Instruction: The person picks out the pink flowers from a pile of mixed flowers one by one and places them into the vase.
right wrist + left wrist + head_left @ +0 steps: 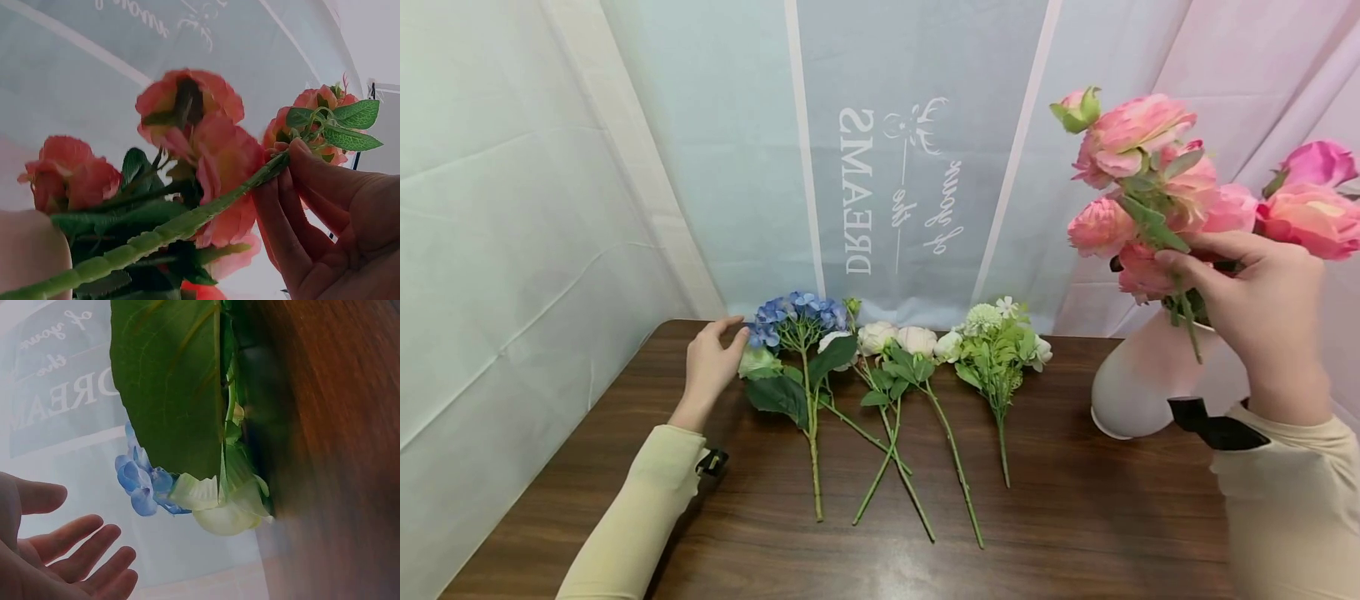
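My right hand [1273,300] pinches the green stem [181,226] of a pink artificial flower [1142,137] between thumb and fingers. That stem slants in front of the white vase [1138,383], which holds other pink flowers [1315,217]; leaves and blooms overlap, so the vase's mouth is partly hidden. At the table's far left, my left hand [715,358] is beside the blue hydrangea [797,317] and a pale green-white flower [225,512]. In the left wrist view its fingers are loosely extended, apart from the petals, with nothing between them.
White flowers [895,337] with crossing stems lie mid-table, and a green-and-white bunch [1000,358] lies right of them. Behind the brown wooden table [737,542] hangs a printed curtain [925,50]. The vase stands at the right edge of the tabletop.
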A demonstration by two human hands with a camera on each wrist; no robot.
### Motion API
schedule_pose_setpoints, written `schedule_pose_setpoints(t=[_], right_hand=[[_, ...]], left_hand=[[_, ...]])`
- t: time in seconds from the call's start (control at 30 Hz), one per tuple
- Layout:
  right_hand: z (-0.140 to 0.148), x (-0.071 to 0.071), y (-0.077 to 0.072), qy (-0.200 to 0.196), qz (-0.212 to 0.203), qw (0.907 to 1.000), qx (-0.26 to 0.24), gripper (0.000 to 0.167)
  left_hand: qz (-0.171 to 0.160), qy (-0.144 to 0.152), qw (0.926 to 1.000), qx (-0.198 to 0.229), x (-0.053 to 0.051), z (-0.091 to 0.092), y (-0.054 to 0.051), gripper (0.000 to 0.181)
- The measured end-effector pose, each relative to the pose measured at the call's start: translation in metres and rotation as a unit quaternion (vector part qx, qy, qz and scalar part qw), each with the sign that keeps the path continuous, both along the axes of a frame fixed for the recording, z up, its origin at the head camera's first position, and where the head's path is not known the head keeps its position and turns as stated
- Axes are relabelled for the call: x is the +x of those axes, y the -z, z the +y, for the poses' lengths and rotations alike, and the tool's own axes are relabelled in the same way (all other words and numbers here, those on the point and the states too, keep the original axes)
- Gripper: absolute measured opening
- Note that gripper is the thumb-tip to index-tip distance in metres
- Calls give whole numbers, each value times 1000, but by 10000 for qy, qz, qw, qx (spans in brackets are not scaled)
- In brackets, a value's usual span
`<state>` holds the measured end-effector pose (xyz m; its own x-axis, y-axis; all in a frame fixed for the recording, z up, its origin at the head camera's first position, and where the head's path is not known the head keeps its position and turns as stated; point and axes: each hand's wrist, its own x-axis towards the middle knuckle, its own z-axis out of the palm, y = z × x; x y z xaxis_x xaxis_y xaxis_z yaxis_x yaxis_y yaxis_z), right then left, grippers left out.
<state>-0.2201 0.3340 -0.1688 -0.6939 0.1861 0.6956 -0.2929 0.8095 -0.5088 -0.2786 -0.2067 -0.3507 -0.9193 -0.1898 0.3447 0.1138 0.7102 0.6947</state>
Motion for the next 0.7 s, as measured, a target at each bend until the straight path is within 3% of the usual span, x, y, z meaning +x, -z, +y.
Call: schedule_pose_setpoints(t=[0.23,0.47,0.7], right_hand=[[9,-6,-5,-156,336,9988,-309,30],[13,-10,-13,-227,213,9960,-836,27],[12,-11,-18,-122,96,9952,-969,28]], left_hand=[[-69,-11,9999,-71,1,-5,3,38],[-130,-17,9992,-373,5,-12,11,39],[-150,-36,9984,-542,10,-17,13,40]])
